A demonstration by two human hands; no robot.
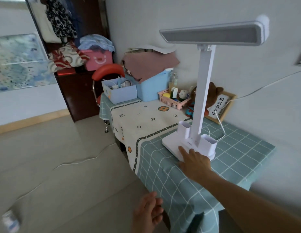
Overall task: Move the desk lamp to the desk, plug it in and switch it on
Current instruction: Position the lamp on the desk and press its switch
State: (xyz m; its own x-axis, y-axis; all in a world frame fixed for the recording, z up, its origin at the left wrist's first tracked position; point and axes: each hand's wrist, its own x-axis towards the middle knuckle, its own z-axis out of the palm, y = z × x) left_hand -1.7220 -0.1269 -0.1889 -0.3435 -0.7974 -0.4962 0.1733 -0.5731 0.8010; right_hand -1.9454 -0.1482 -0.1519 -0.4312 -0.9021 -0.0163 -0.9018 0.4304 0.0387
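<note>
Your left hand (149,214) is nearest the camera, hanging off the near edge of the desk (188,179) with its fingers loosely spread and nothing in it, touching nothing.

The desk itself fills the middle of the view, covered by a green checked cloth with a cream patterned cloth (146,118) laid over its far half. The desk lamp (203,91) stands upright on the green cloth toward the wall side, its long flat head held level above the desk and its panel looking unlit. Its white cable (222,130) runs from behind the base up toward the wall on your right; where it ends is out of view.

Your right hand (194,161) lies flat on the front of the lamp's base, fingers extended and a fingertip pressed onto the base plate in front of the two small cups.

At the far end of the desk sit a blue storage box (151,88), a pale open box (119,91) and a pink basket (173,100) of small bottles. A framed sign (220,105) leans against the wall behind the lamp's post.
</note>
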